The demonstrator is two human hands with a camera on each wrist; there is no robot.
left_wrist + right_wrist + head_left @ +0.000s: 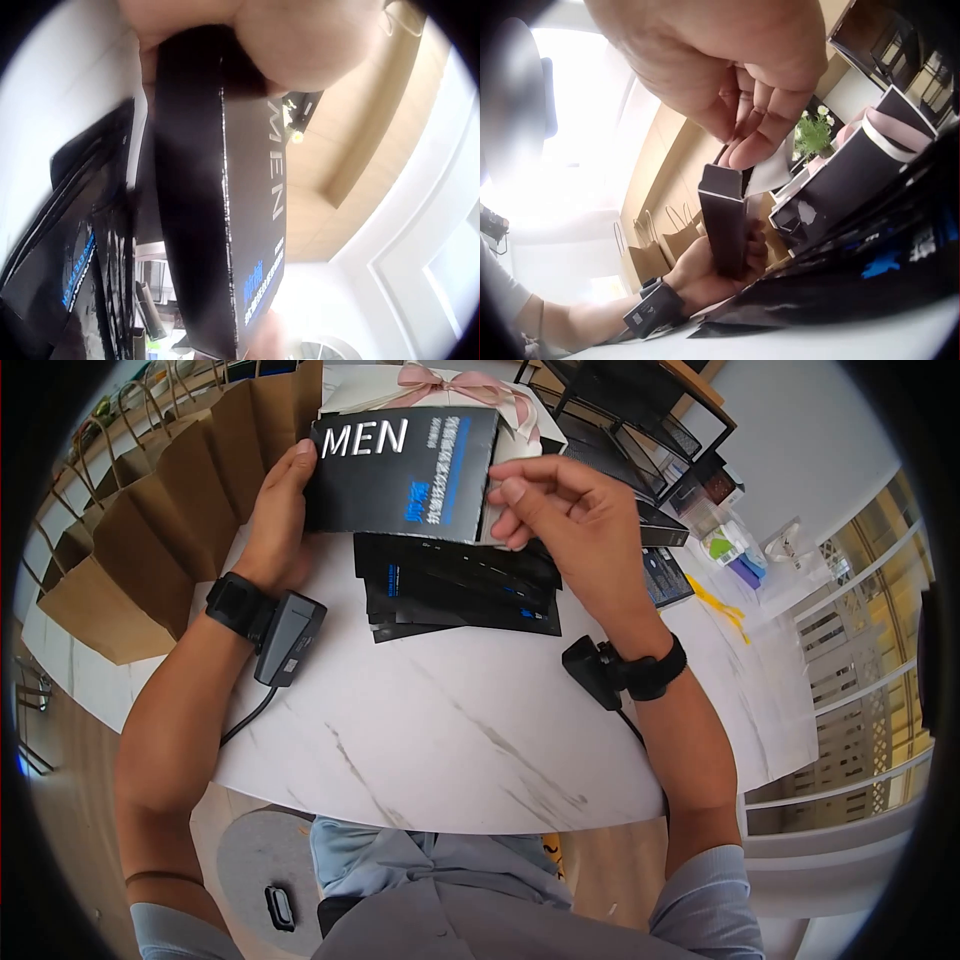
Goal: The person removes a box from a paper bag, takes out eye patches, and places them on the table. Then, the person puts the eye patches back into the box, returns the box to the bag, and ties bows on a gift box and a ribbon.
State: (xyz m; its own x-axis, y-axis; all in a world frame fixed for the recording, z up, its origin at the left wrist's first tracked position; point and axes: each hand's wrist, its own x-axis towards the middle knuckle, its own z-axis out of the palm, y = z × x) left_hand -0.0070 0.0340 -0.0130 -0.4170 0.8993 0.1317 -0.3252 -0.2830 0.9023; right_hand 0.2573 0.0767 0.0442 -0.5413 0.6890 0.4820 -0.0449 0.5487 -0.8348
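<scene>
A flat black box (pixel 395 490) printed with MEN is held up above the table. My left hand (pixel 276 515) grips its left end, thumb on the front. At the opposite end, the fingers of my right hand (pixel 590 530) are curled against the edge. In the right wrist view, that end of the box (pixel 724 229) stands open, with a pale flap (pixel 769 176) beside the fingertips of my right hand (pixel 727 60). Whatever is inside is hidden. Below the box lies an untidy stack of shiny black packets (pixel 455 595), partly covered by it in the head view.
Brown paper bags (pixel 150 535) line the left side of the white marbled table (pixel 420 730). Behind the box is a case with a pink ribbon (pixel 450 384). At the right lie another black box (pixel 665 575), a yellow strip (pixel 718 605) and clear packaging (pixel 715 525).
</scene>
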